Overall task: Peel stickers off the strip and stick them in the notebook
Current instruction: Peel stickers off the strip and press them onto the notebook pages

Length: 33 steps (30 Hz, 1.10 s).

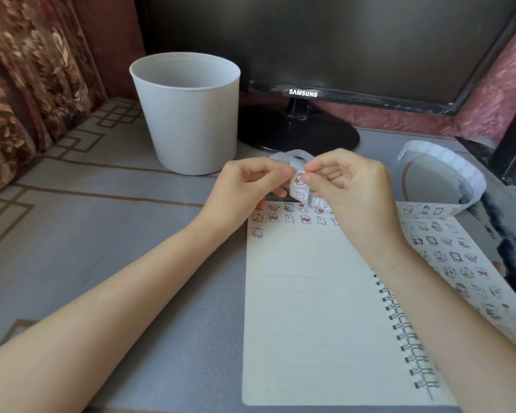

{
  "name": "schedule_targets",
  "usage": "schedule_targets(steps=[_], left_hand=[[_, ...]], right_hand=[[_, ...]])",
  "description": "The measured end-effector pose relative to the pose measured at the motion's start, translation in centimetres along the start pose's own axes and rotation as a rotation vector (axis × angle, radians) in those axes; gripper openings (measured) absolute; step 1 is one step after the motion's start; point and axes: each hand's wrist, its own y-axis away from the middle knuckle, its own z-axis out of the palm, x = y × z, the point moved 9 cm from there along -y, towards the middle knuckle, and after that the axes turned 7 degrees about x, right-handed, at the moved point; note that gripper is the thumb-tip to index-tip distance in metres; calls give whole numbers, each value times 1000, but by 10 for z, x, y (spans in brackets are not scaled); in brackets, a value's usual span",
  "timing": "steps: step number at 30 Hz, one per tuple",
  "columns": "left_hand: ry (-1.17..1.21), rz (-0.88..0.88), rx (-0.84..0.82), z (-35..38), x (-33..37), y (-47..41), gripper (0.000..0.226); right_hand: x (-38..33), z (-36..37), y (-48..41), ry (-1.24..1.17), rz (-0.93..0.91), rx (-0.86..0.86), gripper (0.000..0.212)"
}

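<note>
A spiral notebook point(307, 308) lies open on the table, its left page lined and mostly blank. Small cartoon stickers point(289, 217) run in rows along that page's top; the right page point(459, 257) carries several more rows. A long white sticker strip point(447, 162) loops over the table at the right and comes back to my hands. My left hand point(245, 186) pinches the strip's end above the notebook's top edge. My right hand point(349, 186) meets it, thumb and forefinger pinched on a sticker point(299, 178) on the strip.
A white plastic bin point(188, 120) stands behind my left hand. A dark monitor point(325, 43) on a round black base point(298, 129) fills the back. A patterned curtain hangs at the left. The grey tablecloth point(131, 234) has a brown line pattern.
</note>
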Motion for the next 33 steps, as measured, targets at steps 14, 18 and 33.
schedule_targets(steps=[14,18,33], left_hand=[[-1,45,-8,1,1,0,10],[-18,31,0,1,0,1,11],[-35,-22,77,-6,-4,0,20]], right_hand=[[0,2,0,-45,9,-9,8],[1,3,0,-8,-5,-22,5],[-15,9,6,262,-244,-26,5]])
